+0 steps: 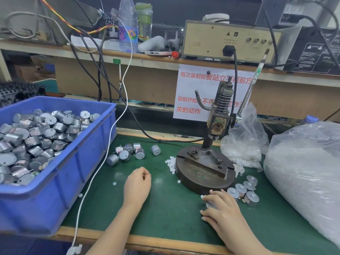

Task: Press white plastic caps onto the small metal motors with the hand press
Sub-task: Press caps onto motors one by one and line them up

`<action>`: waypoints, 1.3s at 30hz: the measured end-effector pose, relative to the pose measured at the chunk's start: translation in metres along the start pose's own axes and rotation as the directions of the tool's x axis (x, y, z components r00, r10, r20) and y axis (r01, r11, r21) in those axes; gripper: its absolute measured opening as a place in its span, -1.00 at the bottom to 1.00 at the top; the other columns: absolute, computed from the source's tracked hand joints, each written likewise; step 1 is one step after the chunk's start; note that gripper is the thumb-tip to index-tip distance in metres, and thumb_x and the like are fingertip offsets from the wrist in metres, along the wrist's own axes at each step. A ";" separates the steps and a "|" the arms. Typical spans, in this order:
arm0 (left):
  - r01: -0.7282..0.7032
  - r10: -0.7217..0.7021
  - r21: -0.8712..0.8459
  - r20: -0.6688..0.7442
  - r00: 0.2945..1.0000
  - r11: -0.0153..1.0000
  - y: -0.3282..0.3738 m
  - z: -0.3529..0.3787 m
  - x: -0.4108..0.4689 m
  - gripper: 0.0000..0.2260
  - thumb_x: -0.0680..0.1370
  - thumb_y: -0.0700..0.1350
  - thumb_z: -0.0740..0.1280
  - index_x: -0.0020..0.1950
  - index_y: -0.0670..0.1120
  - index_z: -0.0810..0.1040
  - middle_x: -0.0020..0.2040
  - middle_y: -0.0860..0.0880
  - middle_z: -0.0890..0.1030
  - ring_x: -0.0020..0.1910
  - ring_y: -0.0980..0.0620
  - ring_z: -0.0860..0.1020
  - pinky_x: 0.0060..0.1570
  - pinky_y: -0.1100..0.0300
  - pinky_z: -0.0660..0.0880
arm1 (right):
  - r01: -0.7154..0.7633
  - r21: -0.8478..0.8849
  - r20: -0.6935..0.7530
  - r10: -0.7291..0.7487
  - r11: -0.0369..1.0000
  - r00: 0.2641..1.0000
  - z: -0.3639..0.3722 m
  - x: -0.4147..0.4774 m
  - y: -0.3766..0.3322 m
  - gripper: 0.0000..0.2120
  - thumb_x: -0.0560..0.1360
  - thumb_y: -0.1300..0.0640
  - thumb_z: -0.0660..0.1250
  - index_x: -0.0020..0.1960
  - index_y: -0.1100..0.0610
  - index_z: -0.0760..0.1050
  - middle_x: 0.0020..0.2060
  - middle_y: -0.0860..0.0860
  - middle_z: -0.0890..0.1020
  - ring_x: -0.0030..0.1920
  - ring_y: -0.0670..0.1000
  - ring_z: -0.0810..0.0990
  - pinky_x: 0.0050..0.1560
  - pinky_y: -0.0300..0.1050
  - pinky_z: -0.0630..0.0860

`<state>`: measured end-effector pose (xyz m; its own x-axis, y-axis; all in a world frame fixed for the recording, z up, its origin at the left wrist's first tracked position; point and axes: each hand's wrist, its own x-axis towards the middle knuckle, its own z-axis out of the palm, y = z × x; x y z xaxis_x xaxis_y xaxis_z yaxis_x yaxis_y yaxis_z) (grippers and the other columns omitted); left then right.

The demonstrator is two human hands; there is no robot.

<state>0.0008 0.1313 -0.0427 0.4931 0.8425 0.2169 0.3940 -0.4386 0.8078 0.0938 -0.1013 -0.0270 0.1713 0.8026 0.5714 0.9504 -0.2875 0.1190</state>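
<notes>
The hand press [205, 168] stands mid-table on a round iron base, its lever [252, 83] raised and its fixture bare. Several loose motors [127, 153] lie left of it, with white caps [171, 162] scattered at the base's left edge. Right of the base sits a group of capped motors [245, 190]. My right hand [219, 207] rests in front of the base, its fingers curled over a motor [209, 204] that is mostly hidden. My left hand [138, 183] lies on the mat with fingers curled in; I cannot tell if it pinches anything.
A blue bin [88, 150] full of motors fills the left side. Large clear bags of white caps [303, 166] crowd the right, a smaller one [242, 144] behind the press. A white cable [103, 162] crosses the green mat [165, 214]. A shelf with equipment runs behind.
</notes>
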 end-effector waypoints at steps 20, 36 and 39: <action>0.206 -0.142 -0.400 0.184 0.973 0.893 -0.006 -0.027 0.004 -0.76 0.48 -0.40 0.14 -0.20 -0.18 0.55 -0.35 -0.10 0.52 -0.39 0.04 0.47 -0.50 0.34 0.40 | -0.155 0.355 0.092 0.130 0.922 0.987 0.042 0.103 -0.051 -0.83 0.46 0.13 0.40 -0.15 0.24 0.52 -0.14 0.10 0.55 -0.10 0.11 0.52 -0.12 -0.23 0.28; 0.024 -0.005 -0.301 0.063 0.998 0.953 -0.018 -0.027 -0.003 -0.73 0.45 -0.37 0.23 -0.29 -0.02 0.53 -0.16 -0.05 0.58 -0.26 0.08 0.52 -0.20 0.34 0.43 | -0.396 0.563 0.141 0.387 0.726 0.911 0.076 0.133 -0.060 -0.78 0.56 0.06 0.25 -0.12 0.15 0.60 -0.31 -0.10 0.42 -0.25 -0.12 0.40 -0.19 -0.25 0.25; -0.042 0.069 -0.239 0.108 0.992 0.970 -0.017 -0.026 -0.003 -0.70 0.43 -0.36 0.28 -0.31 0.04 0.50 -0.19 0.02 0.53 -0.32 0.19 0.46 -0.26 0.48 0.35 | -0.471 0.519 0.192 0.440 0.714 0.878 0.084 0.172 -0.047 -0.81 0.57 0.11 0.21 0.04 0.14 0.56 -0.14 -0.04 0.49 -0.07 -0.02 0.48 -0.13 -0.21 0.29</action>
<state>-0.0274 0.1447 -0.0432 0.6002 0.7712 0.2120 0.1761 -0.3860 0.9055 0.1003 0.0941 -0.0025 0.6178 0.6782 0.3978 0.7323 -0.3120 -0.6053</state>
